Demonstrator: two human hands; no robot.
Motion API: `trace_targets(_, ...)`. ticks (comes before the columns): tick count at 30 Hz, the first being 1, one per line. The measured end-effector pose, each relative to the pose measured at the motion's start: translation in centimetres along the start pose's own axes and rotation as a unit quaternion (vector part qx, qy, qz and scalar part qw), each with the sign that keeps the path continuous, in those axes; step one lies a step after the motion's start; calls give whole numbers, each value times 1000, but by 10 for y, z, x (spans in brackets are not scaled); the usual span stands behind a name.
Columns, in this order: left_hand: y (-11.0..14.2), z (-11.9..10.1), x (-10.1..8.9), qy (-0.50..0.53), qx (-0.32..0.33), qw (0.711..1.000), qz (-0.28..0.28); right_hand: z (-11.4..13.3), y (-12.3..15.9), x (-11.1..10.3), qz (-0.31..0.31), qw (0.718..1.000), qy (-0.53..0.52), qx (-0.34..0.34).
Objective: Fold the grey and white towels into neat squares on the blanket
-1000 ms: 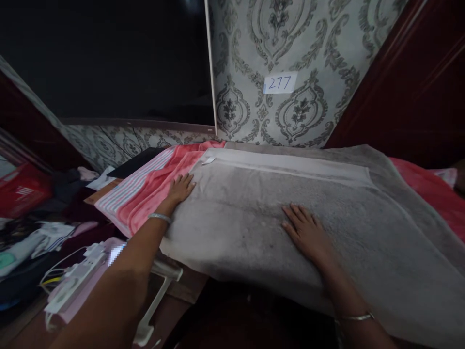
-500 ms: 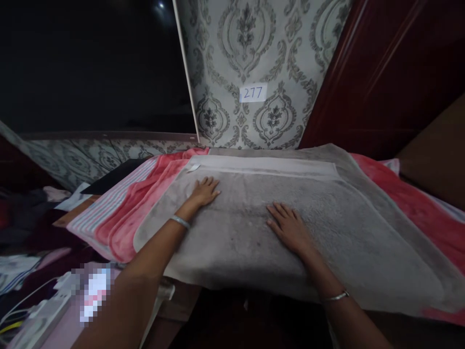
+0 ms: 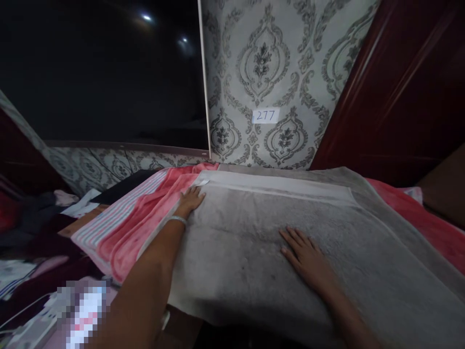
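Note:
A grey towel point(image 3: 232, 252) with a pale woven band point(image 3: 276, 183) near its far edge lies spread across the surface in front of me. My left hand point(image 3: 191, 199) rests flat on its far left part, fingers spread, close to a small white tag point(image 3: 202, 182). On the right half of the towel, my right hand point(image 3: 303, 254) lies palm down with its fingers stretched out. Neither hand grips anything. Beneath the grey towel, pink-red cloth point(image 3: 145, 213) shows at the left and right, with a striped border point(image 3: 123, 208) on the left.
Behind the towel stands a patterned wall point(image 3: 261, 63) with a paper label point(image 3: 266, 115) reading 277. A large dark screen point(image 3: 101, 72) hangs at the left, and a dark red panel point(image 3: 399, 87) is at the right. Clothes point(image 3: 32, 242) and a white power strip point(image 3: 36, 325) lie at lower left.
My left hand has slid left over the towel toward the white tag and its left edge. My right hand stays flat on the towel. The camera view has shifted slightly.

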State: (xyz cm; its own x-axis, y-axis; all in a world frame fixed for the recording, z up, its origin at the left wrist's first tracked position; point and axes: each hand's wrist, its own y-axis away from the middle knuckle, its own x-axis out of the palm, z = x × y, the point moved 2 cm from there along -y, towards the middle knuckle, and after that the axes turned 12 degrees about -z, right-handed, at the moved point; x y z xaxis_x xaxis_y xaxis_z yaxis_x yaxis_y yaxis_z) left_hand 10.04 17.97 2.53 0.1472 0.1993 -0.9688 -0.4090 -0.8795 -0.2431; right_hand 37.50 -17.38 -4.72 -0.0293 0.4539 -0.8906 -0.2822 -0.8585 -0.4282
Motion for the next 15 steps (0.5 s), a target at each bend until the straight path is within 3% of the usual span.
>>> trace_targets(3,2,16,-6,-12,-17,1000,9,2,-2,-2,0,1000,-2,6)
trace_targets(7,1,6,-21,-34,-34,998,32,14,-7,-17,29,999,-4,30)
trace_targets(11,5,-39,-27,-38,1,999,10,23,-12,-34,46,998,-22,44)
trace_targets(15,37,-98,-14,-7,164,986,-31,21,-21,-41,57,996,-47,58)
